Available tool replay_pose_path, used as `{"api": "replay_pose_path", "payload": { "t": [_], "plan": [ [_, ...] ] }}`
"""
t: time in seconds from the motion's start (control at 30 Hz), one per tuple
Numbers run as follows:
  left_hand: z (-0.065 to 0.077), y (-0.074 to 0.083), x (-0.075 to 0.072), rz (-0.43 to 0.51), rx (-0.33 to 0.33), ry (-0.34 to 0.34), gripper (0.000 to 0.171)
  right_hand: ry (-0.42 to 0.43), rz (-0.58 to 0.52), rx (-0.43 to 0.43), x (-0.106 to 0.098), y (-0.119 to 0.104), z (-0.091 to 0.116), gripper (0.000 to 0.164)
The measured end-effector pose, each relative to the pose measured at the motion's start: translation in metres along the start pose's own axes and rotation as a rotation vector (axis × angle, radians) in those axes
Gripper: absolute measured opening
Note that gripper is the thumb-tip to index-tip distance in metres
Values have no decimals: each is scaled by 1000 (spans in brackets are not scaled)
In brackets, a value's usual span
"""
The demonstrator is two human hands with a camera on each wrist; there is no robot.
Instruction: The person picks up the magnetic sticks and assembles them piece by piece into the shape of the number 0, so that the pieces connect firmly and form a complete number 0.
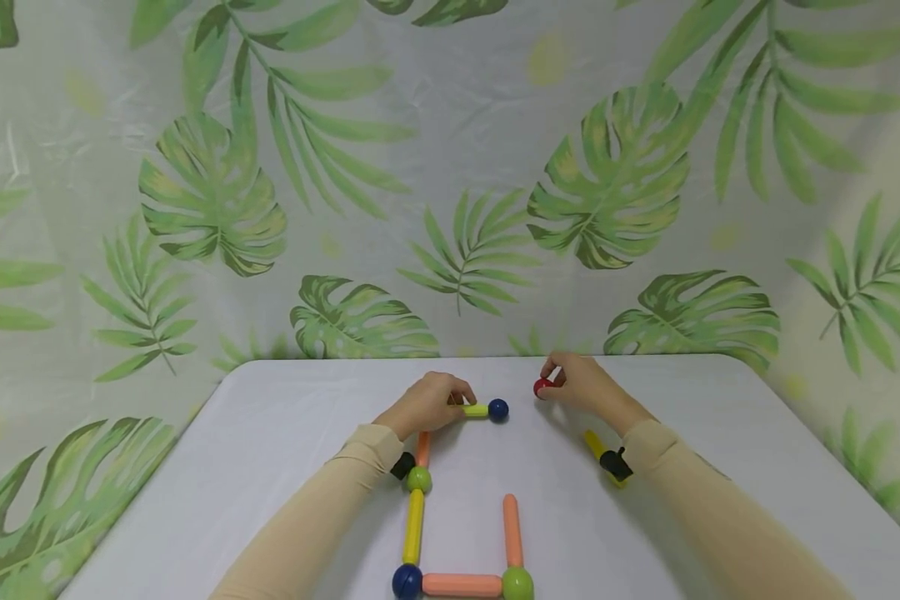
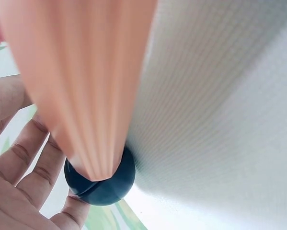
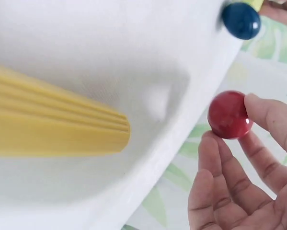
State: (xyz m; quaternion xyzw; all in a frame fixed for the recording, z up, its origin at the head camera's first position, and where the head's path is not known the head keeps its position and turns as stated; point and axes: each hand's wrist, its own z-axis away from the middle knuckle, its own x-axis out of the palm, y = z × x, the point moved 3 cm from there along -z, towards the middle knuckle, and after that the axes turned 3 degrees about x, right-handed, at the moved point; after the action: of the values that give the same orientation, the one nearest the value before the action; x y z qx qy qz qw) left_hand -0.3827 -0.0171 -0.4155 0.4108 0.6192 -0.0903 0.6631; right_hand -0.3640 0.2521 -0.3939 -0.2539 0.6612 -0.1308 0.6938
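My left hand [image 1: 433, 402] is at the back of the white table, its thumb and fingers holding a yellow rod [image 1: 476, 411] with a dark blue ball [image 1: 498, 410] on its right end. In the left wrist view, another dark blue ball [image 2: 107, 184] sits at the end of an orange rod [image 2: 86, 81], and my fingers curve beside it; the rod hides part of the hand. To the right, my right hand [image 1: 581, 385] pinches a glossy red ball [image 3: 229, 115] between thumb and fingertips, near the table's back edge.
A joined frame runs toward me: green ball [image 1: 419, 479], yellow rod [image 1: 413, 527], blue ball [image 1: 407, 582], orange rod [image 1: 461, 585], green ball [image 1: 518, 583] and an upright-pointing orange rod [image 1: 512, 529]. A loose yellow rod [image 1: 594, 444] lies below my right wrist. Behind hangs a leaf-print cloth [image 1: 465, 167].
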Motion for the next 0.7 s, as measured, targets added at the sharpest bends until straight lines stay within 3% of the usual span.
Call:
{"api": "replay_pose_path", "payload": {
  "t": [0.3,0.7],
  "plan": [
    [-1,-1,0,-4,-8,6,20,-68,-14,-40,0,-10,31,29],
    [-1,1,2,-21,10,18,20,-151,-115,-78,19,-20,58,24]
  ]
}}
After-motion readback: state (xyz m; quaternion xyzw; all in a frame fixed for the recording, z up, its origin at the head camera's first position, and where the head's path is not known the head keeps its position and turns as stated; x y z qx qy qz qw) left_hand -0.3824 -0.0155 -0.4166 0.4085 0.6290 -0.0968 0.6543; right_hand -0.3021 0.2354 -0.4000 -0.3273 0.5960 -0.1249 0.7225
